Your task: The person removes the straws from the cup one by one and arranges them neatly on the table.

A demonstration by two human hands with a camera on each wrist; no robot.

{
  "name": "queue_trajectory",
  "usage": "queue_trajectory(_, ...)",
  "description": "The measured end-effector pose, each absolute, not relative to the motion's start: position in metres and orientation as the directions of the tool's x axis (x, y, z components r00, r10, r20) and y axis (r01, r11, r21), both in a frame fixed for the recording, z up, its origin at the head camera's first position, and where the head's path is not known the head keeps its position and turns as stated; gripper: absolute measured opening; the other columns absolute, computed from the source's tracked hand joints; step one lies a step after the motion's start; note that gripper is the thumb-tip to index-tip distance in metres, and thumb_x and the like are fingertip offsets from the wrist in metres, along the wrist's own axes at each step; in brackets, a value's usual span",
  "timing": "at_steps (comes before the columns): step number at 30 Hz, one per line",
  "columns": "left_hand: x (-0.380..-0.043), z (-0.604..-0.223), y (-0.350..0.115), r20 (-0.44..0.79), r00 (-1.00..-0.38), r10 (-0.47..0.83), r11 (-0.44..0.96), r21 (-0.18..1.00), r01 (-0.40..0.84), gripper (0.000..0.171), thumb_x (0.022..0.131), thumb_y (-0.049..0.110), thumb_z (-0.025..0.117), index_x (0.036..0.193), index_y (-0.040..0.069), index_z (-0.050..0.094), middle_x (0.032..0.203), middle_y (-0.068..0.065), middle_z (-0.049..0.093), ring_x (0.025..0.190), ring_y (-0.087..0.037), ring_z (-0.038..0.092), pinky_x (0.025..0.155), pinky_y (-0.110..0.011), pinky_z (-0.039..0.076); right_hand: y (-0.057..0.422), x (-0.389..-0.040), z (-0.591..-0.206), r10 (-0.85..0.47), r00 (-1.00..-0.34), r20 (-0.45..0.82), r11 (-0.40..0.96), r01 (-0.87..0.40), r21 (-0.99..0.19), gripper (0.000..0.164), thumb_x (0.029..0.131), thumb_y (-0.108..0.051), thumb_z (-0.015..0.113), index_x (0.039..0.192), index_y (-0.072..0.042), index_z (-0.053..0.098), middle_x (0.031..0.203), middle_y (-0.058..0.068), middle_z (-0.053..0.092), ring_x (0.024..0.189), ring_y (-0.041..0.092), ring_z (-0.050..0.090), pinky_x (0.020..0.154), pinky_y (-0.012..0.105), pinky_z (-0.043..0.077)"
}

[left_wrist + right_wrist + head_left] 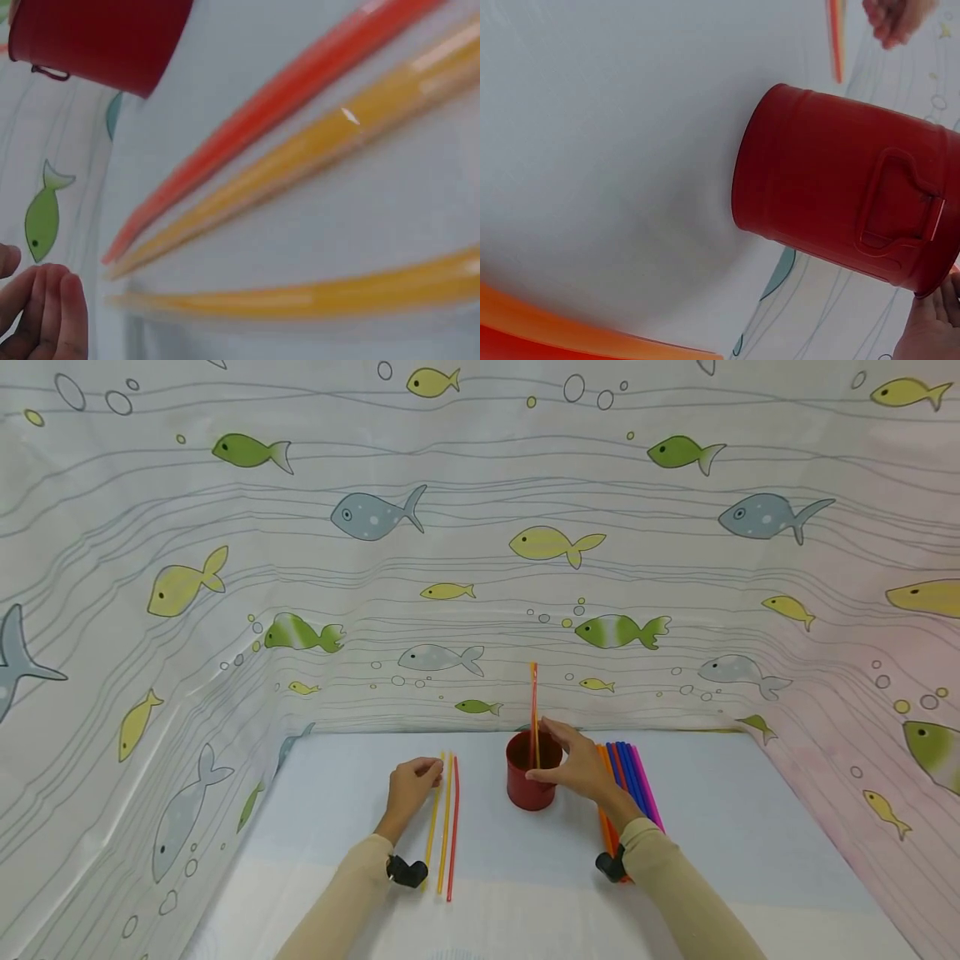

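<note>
A red metal bucket stands upright on the table with a red straw and a yellow-orange straw rising from it. My right hand spans the bucket's rim, thumb at the near side and fingers at the far side, gripping it. In the right wrist view, fingertips meet the rim below the small bucket handle. To the left, my left hand hangs loosely curled beside two yellow straws and a red straw. Its thumb is apart from the fingers, with nothing between.
On the right lies a row of orange, red, blue and pink straws, partly under my right wrist. White cloth covers the table. A fish-patterned curtain encloses the back and both sides.
</note>
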State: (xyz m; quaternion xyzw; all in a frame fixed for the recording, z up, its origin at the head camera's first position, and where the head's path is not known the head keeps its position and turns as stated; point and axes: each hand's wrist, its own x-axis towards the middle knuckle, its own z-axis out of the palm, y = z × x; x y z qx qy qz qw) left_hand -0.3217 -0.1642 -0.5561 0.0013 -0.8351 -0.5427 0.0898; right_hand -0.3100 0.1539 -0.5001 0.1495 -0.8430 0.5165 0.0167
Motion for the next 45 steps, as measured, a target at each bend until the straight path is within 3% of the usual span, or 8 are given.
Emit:
queue_trajectory(8, -0.344, -0.517, -0.123, 0.217, -0.976, -0.022, 0.358, 0.913, 0.196, 0.020, 0.092, 0.018, 0.070, 0.102, 0.002, 0.075, 0.089, -0.015, 0.073, 0.076, -0.020, 0.071, 0.066, -0.025, 0.059, 0.155, -0.310, -0.500, -0.232, -0.954, 0.188, 0.419, -0.272, -0.866, 0.098, 0.069, -0.035, 0.090, 0.151, -0.019, 0.039, 0.143, -0.003, 0.049, 0.136, 0.025, 0.040, 0.102, 0.051, 0.044)
queue_trajectory(16, -0.358, -0.486, -0.080, 0.305, -0.951, 0.055, 0.363, 0.881, 0.304, 0.020, 0.090, 0.019, 0.072, 0.105, 0.006, 0.074, 0.090, -0.002, 0.073, 0.078, -0.014, 0.069, 0.068, -0.026, 0.058, 0.154, -0.310, -0.501, -0.237, -0.947, 0.217, 0.425, -0.302, -0.854, 0.097, 0.068, -0.035, 0.090, 0.149, -0.018, 0.041, 0.141, -0.003, 0.051, 0.134, 0.020, 0.043, 0.106, 0.045, 0.040)
queue_trajectory(24, -0.365, -0.486, -0.050, 0.342, -0.935, 0.096, 0.386, 0.853, 0.352, 0.024, 0.089, 0.025, 0.074, 0.105, 0.008, 0.075, 0.091, 0.001, 0.073, 0.084, -0.012, 0.068, 0.075, -0.028, 0.057, 0.152, -0.311, -0.502, -0.246, -0.942, 0.229, 0.434, -0.318, -0.843, 0.097, 0.069, -0.034, 0.090, 0.150, -0.013, 0.040, 0.141, -0.002, 0.050, 0.133, 0.020, 0.043, 0.106, 0.045, 0.040)
queue_trajectory(33, -0.363, -0.487, -0.031, 0.354, -0.928, 0.120, 0.365, 0.853, 0.373, 0.023, 0.087, 0.018, 0.076, 0.105, 0.005, 0.074, 0.091, -0.002, 0.073, 0.084, -0.016, 0.068, 0.076, -0.030, 0.058, 0.154, -0.308, -0.501, -0.229, -0.949, 0.216, 0.446, -0.299, -0.843, 0.096, 0.068, -0.037, 0.090, 0.150, -0.022, 0.041, 0.143, -0.008, 0.048, 0.133, 0.018, 0.043, 0.106, 0.045, 0.042)
queue_trajectory(45, -0.369, -0.495, -0.022, 0.387, -0.911, 0.146, 0.385, 0.825, 0.412, 0.023, 0.085, 0.019, 0.078, 0.102, 0.005, 0.075, 0.090, -0.002, 0.073, 0.081, -0.012, 0.068, 0.075, -0.026, 0.058, 0.155, -0.310, -0.505, -0.246, -0.936, 0.251, 0.433, -0.338, -0.836, 0.100, 0.068, -0.039, 0.089, 0.150, -0.012, 0.039, 0.146, -0.005, 0.046, 0.133, 0.020, 0.044, 0.107, 0.046, 0.040)
